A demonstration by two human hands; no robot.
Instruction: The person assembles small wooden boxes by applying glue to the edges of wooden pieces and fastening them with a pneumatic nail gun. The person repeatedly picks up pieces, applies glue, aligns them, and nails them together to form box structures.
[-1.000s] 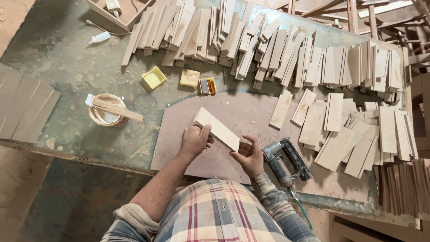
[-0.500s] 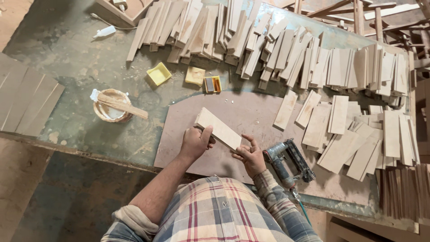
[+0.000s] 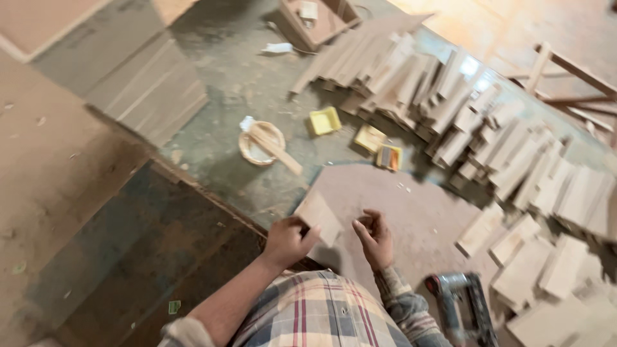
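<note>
My left hand [image 3: 287,241] grips a small flat wooden piece [image 3: 319,216] by its near end, over the left edge of a brown board [image 3: 411,212] lying on the workbench. My right hand [image 3: 374,236] hovers just right of the piece, fingers curled and apart, holding nothing. A nail gun [image 3: 464,307] lies on the board to the lower right of my right hand.
Many wooden slats [image 3: 443,96] are piled along the back and right [image 3: 546,257] of the green bench. A glue bowl with a stick [image 3: 263,142], two yellow boxes [image 3: 325,120] and a small box [image 3: 389,157] stand behind the board. Flat panels [image 3: 148,90] lie at left.
The view swung left and tilted. My right hand has let go of the wooden piece; only my left hand holds it now, and the piece sits nearer the board's left edge.
</note>
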